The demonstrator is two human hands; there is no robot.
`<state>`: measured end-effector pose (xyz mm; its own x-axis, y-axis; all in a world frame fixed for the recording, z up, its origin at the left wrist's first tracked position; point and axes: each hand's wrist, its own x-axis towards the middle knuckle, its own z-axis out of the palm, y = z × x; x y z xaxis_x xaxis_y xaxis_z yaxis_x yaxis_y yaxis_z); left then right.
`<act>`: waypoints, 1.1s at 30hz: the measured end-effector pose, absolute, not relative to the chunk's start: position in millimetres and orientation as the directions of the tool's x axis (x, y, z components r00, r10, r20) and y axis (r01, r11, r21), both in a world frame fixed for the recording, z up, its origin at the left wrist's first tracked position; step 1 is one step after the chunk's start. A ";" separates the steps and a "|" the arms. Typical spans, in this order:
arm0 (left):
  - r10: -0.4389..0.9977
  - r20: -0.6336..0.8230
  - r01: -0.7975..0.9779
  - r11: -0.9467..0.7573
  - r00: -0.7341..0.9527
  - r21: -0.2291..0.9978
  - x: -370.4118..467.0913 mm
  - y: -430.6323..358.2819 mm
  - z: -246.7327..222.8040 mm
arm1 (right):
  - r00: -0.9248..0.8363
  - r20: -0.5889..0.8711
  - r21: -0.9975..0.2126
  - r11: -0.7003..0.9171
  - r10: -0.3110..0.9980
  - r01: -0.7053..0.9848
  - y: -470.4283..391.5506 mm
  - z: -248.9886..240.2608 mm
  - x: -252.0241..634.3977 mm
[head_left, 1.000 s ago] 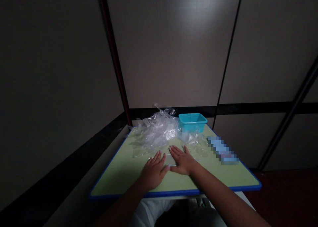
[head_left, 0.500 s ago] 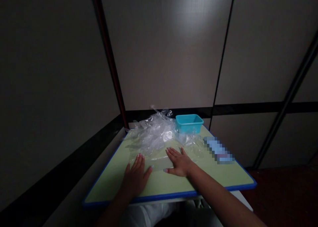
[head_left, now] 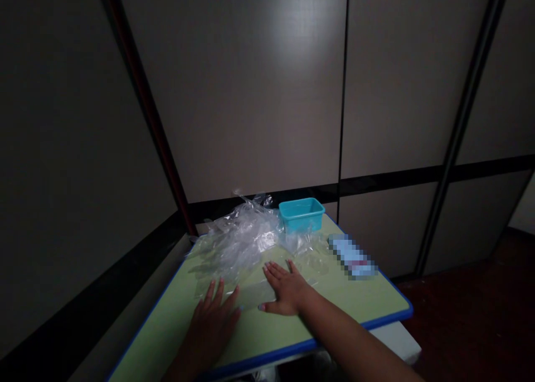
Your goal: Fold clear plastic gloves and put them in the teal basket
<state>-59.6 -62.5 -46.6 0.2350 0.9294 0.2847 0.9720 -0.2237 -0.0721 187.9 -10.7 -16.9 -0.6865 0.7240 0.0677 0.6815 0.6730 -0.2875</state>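
Both hands lie on a clear plastic bag (head_left: 256,294) spread on the light green table (head_left: 159,326). My left hand (head_left: 213,318) rests at the bag's left end, fingers spread and palm down. Flat on its right part is my right hand (head_left: 285,290), thumb stretched out to the left. Neither hand grips anything. Just beyond them rises a loose heap of crumpled clear plastic bags (head_left: 244,237). The single bags in the heap are hard to tell apart.
A turquoise plastic basket (head_left: 301,217) stands at the back of the table, behind some plastic. To the right lies a blurred-out flat bluish object (head_left: 353,256). Pale panelled walls (head_left: 251,103) close off the back and left. The table has a blue edge.
The camera has turned, so the table and everything on it appear further left and tilted. The left hand's fingers have spread wider. The right hand stays flat on the bag.
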 end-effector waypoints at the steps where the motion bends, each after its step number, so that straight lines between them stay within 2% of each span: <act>1: 0.930 0.287 0.973 -0.217 0.230 -0.076 -59.9 -62.5 -46.7 | -0.686 0.067 -0.290 0.672 0.724 0.681 -10.8 -16.6 187.9; 14: 0.927 0.319 0.980 -0.182 0.198 -0.079 -72.0 -55.7 -65.9 | -0.684 0.078 -0.328 0.667 0.725 0.669 -13.7 -11.7 190.1; 20: 0.965 0.245 0.994 -0.104 0.096 0.022 -76.8 -42.0 -54.5 | -0.640 0.215 -0.242 0.675 0.738 0.697 -26.6 2.0 185.4; 23: 0.928 0.357 0.989 -0.138 0.110 0.054 -79.4 -18.9 -25.1 | -0.620 0.204 -0.228 0.653 0.757 0.722 -19.8 7.1 182.3; 27: 0.872 0.472 0.983 -0.175 0.127 0.059 -73.8 19.5 16.0 | -0.533 0.092 -0.218 0.539 0.841 0.813 11.6 12.4 183.6; 30: 0.842 0.529 0.990 -0.139 0.106 0.023 -72.7 40.4 19.9 | -0.426 0.091 -0.222 0.435 0.900 0.872 33.8 11.1 188.6; 33: 0.827 0.553 0.993 -0.117 0.100 -0.004 -79.6 48.6 4.7 | -0.406 0.091 -0.242 0.416 0.909 0.877 42.7 3.0 196.4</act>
<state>-79.6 48.6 4.7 0.0999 0.8274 0.5527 0.9931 -0.1171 -0.0042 196.4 42.7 3.0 -0.4059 0.9093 0.0911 0.8768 0.4156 -0.2417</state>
